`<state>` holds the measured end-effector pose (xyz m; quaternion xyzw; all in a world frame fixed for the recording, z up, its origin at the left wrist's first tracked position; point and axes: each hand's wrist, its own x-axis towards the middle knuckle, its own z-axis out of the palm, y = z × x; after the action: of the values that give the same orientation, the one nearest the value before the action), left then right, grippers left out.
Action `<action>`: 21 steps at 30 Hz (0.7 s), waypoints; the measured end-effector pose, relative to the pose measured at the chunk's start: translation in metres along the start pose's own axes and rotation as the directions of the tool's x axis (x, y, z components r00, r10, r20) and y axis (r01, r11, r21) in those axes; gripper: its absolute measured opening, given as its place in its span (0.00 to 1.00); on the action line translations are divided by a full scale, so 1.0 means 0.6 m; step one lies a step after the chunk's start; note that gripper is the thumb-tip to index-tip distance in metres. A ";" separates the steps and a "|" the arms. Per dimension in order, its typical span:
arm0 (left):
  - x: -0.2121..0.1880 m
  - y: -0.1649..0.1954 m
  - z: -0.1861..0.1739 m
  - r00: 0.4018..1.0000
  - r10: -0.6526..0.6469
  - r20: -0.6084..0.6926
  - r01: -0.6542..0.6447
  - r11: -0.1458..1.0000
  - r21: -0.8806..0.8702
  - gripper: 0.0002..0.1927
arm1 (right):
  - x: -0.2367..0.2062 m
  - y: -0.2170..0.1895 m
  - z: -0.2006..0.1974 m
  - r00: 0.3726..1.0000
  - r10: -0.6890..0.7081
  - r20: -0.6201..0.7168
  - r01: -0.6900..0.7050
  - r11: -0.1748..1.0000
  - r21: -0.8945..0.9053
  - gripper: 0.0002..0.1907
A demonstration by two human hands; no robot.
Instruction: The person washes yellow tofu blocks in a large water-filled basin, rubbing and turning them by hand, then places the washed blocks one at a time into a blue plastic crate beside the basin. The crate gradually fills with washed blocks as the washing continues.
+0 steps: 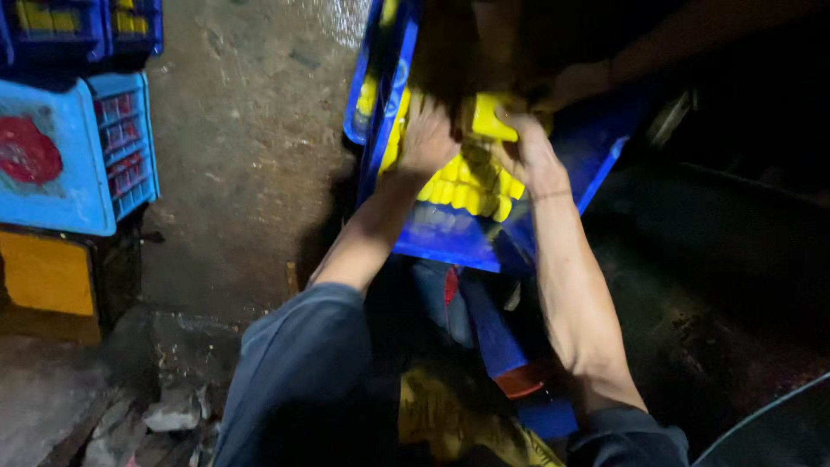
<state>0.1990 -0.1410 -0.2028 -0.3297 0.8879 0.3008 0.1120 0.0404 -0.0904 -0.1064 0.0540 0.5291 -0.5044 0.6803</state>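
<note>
Both your hands are deep in the blue crate (596,160) — left hand (425,138) pressed flat, fingers together, right hand (527,151) curled around yellow pieces (467,186). Plenty are packed in rows there — how many remain, you can't tell.

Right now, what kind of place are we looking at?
Likely a small workshop or packing floor, dim and rough. Both hands, left hand and right hand, are in a blue tray of yellow pieces; stacked blue crates stand on a wet concrete floor.
</note>
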 end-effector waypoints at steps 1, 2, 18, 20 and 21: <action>0.004 -0.005 0.000 0.994 0.009 0.110 -0.011 1.000 0.016 0.25 | 0.025 0.001 0.018 1.000 -0.027 -0.015 0.026 0.999 -0.036 0.21; 0.007 -0.006 0.001 0.978 0.018 0.210 -0.026 0.999 0.035 0.23 | 0.050 0.003 0.039 0.998 -0.062 -0.022 0.060 0.995 -0.074 0.21; -0.011 -0.006 -0.032 0.947 -0.155 -0.280 0.121 0.984 -0.134 0.39 | -0.106 0.005 0.019 0.937 -0.280 -0.207 0.240 0.950 -0.201 0.26; -0.011 0.054 -0.051 0.937 -0.249 -0.244 0.219 0.965 -0.145 0.38 | -0.225 0.024 -0.016 0.914 -0.382 -0.134 0.352 0.914 -0.204 0.24; -0.017 0.101 -0.063 0.933 -0.177 -0.313 0.103 0.965 -0.239 0.35 | -0.287 0.033 -0.030 0.885 -0.459 -0.083 0.428 0.870 -0.243 0.22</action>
<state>0.1669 -0.1226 -0.1406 -0.4488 0.8294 0.3281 -0.0547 0.0547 0.0384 0.0098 -0.1090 0.6249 -0.5814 0.5095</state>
